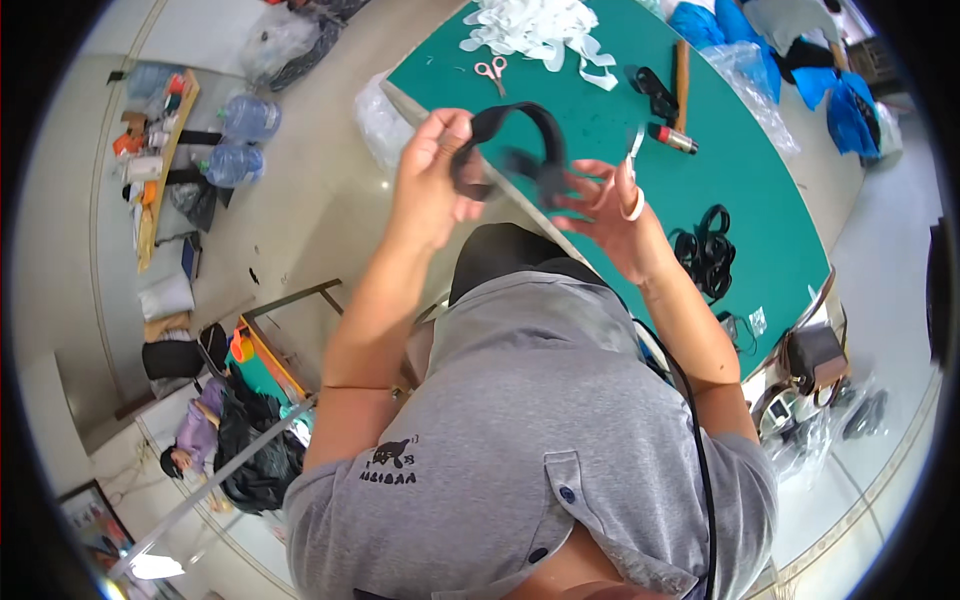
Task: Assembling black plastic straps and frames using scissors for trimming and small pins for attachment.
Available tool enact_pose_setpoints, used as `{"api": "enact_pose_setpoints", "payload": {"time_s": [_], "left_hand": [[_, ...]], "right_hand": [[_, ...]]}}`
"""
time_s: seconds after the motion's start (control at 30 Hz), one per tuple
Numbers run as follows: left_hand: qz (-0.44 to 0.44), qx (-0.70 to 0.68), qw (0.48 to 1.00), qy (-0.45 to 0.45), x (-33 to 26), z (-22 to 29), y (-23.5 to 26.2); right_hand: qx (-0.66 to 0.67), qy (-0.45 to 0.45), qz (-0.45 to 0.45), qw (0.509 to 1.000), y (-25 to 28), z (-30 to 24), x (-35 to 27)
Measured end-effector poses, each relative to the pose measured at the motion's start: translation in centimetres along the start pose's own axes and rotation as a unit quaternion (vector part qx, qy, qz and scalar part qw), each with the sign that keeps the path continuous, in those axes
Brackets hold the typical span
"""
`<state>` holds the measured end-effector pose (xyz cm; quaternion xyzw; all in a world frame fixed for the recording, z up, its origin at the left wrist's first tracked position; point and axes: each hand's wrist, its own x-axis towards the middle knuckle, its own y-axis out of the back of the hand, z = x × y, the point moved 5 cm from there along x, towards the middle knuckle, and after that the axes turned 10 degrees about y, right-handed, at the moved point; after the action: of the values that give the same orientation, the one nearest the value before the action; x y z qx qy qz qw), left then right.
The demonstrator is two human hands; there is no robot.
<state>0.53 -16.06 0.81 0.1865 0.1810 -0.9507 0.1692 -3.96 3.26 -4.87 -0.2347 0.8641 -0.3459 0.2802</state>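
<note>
My left hand (432,165) is closed on one end of a black strap (545,125) that bends in a loop above the table's near edge. Its other end is smeared by motion beside the fingers of my right hand (612,215); whether they touch it I cannot tell. A small pair of white-handled scissors (638,205) hangs at my right thumb, blades pointing away from me, while the fingers of that hand are spread. Past my right forearm, a heap of black straps (708,250) lies on the green tabletop (600,120).
White cut pieces (535,30) are piled at the table's far end, with pink-handled scissors (491,72) beside them. A black strap coil (655,92), a wooden stick (682,85) and a red-and-black tube (673,138) lie farther right. At lower left a person (200,425) is near black bags.
</note>
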Motion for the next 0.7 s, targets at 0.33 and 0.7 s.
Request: {"api": "enact_pose_setpoints", "payload": {"time_s": [0.33, 0.7], "left_hand": [[-0.066, -0.07, 0.995, 0.012, -1.8, -0.5, -4.9], [-0.105, -0.028, 0.994, -0.025, -3.7, 1.6, -6.8]], "right_hand": [[0.142, 0.123, -0.008, 0.982, 0.7, -5.1, -2.4], [0.178, 0.135, -0.02, 0.974, 1.0, -6.6, -4.8]]}}
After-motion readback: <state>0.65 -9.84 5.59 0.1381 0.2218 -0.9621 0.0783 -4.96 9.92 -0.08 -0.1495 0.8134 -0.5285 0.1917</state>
